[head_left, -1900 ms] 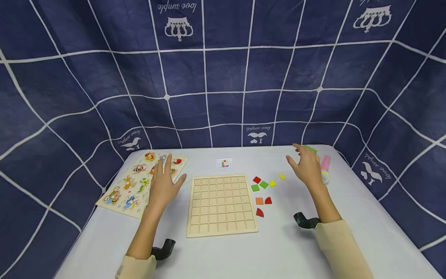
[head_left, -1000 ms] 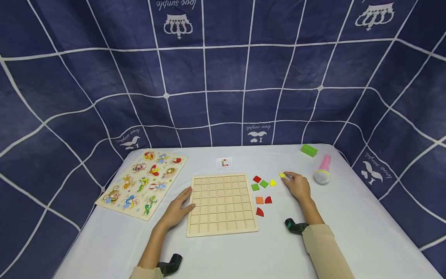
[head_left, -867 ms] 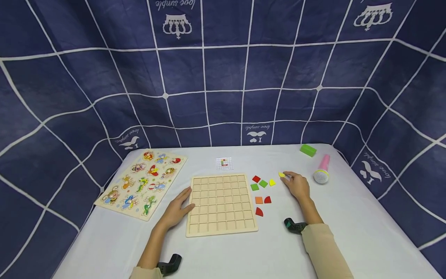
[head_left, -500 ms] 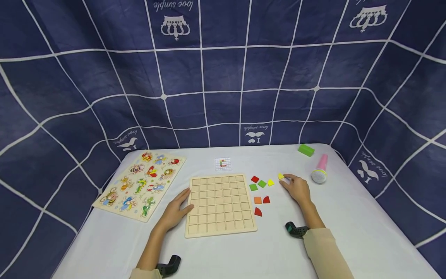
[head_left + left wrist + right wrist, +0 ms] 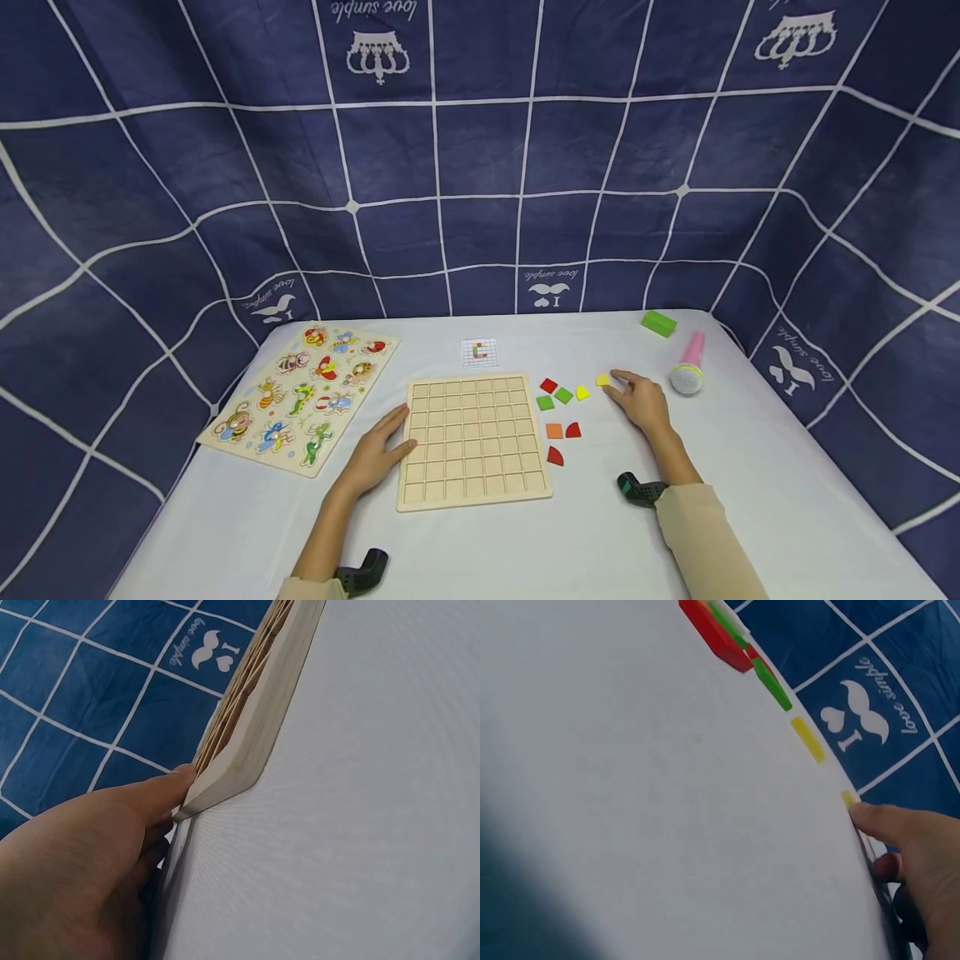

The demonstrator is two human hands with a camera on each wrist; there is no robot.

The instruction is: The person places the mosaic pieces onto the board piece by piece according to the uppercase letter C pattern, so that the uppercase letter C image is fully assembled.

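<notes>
The grid board (image 5: 473,442) lies flat mid-bench (image 5: 750,500), stiff and probably light; the left hand (image 5: 372,456) rests relaxed, fingers straight against its left edge. Right of it, the right hand (image 5: 642,402) touches a small yellow tile (image 5: 602,380), likely thin, best pinched by its edges.

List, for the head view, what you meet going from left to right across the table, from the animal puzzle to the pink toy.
Animal puzzle → left hand → grid board → green square tile → yellow tile → right hand → pink toy microphone.
</notes>
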